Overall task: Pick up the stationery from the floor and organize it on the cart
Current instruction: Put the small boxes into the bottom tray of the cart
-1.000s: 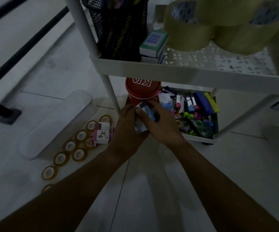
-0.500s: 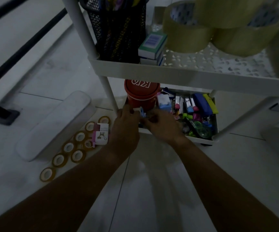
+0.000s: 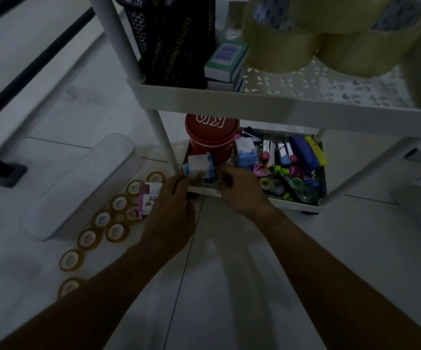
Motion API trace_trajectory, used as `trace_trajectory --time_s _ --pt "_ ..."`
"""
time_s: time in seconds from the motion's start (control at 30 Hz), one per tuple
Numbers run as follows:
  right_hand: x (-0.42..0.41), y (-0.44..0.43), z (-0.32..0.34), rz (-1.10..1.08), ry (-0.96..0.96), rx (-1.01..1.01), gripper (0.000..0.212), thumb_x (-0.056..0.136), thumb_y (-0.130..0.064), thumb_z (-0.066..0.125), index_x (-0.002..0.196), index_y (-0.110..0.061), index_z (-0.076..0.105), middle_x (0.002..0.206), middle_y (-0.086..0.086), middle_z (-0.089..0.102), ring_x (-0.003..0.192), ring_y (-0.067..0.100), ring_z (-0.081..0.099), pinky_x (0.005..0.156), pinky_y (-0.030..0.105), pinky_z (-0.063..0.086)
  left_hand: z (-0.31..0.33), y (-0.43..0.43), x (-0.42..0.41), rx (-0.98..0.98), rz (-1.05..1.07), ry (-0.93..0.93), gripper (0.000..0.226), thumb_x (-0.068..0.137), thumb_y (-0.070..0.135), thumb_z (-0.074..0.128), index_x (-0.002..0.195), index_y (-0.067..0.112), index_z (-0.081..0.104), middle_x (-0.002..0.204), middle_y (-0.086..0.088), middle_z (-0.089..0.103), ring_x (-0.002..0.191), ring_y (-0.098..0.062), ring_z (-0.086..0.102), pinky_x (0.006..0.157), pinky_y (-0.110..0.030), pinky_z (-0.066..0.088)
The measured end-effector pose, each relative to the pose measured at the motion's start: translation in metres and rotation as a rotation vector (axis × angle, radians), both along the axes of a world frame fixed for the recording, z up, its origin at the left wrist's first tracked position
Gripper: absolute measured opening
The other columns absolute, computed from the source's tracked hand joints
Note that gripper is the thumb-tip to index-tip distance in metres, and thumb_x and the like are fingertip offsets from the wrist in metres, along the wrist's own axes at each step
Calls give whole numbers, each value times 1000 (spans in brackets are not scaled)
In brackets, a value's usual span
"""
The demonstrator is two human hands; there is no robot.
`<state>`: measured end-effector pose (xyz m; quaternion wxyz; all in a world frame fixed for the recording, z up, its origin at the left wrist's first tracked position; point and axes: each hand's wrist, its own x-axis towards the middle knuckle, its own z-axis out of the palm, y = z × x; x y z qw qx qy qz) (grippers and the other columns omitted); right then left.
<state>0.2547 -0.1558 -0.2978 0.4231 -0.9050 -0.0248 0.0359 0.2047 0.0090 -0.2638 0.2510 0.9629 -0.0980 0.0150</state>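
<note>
The white cart's bottom tray holds a red tub, staplers, clips and correction tapes. A small blue and white box stands in the tray's front left corner, just in front of the tub. My left hand pinches its lower left side and my right hand its lower right side. A similar blue box stands beside the tub. On the floor to the left lie several small yellow tape rolls and a pink and white packet, partly hidden by my left hand.
The cart's upper shelf carries a black mesh pen holder, stacked small boxes and large brown tape rolls. A long white case lies on the floor left of the rolls. A black bar foot stands far left.
Both hands have carried the blue and white box forward from above the tray's edge into its front left corner. It now stands upright and my fingers sit lower on it.
</note>
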Motion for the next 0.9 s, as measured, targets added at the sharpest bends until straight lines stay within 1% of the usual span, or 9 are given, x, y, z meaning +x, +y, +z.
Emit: trace_trajectory --time_s 0.1,0.17,0.3,0.47,0.6,0.67,0.73,0.83,0.9 --pt "-15 5 -8 -109 -206 16 9 92 -16 54 95 -15 62 91 3 66 83 16 60 72 33 53 -8 22 -9 23 39 -19 40 86 7 59 125 11 52 126 -7 49 116 -20 47 94 -28 45" --pt "-32 10 -9 -121 -289 29 7 92 -17 55 92 -15 62 85 -1 61 77 13 54 65 28 45 -14 38 -14 23 83 -32 36 85 8 60 120 11 53 122 -9 51 114 -26 49 90 -35 48" --pt "-60 21 -11 -20 -461 -38 9 88 -14 58 93 -9 64 82 4 62 72 12 51 65 23 42 -26 62 -17 48 249 36 42 83 12 64 123 5 52 122 -16 51 109 -32 50 85 -36 44" --pt "-61 42 -20 31 -291 52 10 87 -18 59 93 -11 64 80 2 61 66 15 53 58 34 50 -37 69 6 69 443 167 57 87 34 61 135 7 44 129 -17 50 116 -32 49 91 -38 41" --pt "-59 53 -25 60 -152 42 16 88 -19 61 102 -14 64 87 2 63 74 15 57 66 35 53 -42 63 15 -20 493 251 55 81 49 65 125 17 55 120 -5 63 108 -24 60 86 -31 46" --pt "-59 58 -26 68 -114 40 16 88 -19 62 103 -14 63 89 2 64 75 14 58 67 30 53 -44 63 16 -133 552 297 62 72 58 69 122 22 59 115 -2 66 104 -22 62 89 -35 50" --pt "-60 61 -26 72 -79 66 16 89 -20 62 103 -14 63 90 1 64 76 13 59 68 26 52 -56 68 18 -249 618 338 79 52 67 72 119 27 59 112 1 67 102 -20 64 84 -41 55" --pt "-62 61 -26 79 -55 106 15 89 -19 62 104 -14 63 89 0 64 77 14 61 68 29 55 -73 74 18 -345 678 398 99 30 60 74 118 23 50 112 -5 62 99 -26 63 80 -46 57" --pt "-62 61 -25 73 -47 116 17 89 -18 63 106 -15 62 89 -1 64 77 13 61 69 30 56 -45 63 7 -393 711 401 93 37 45 82 119 19 46 111 -8 59 96 -27 62 77 -45 57"
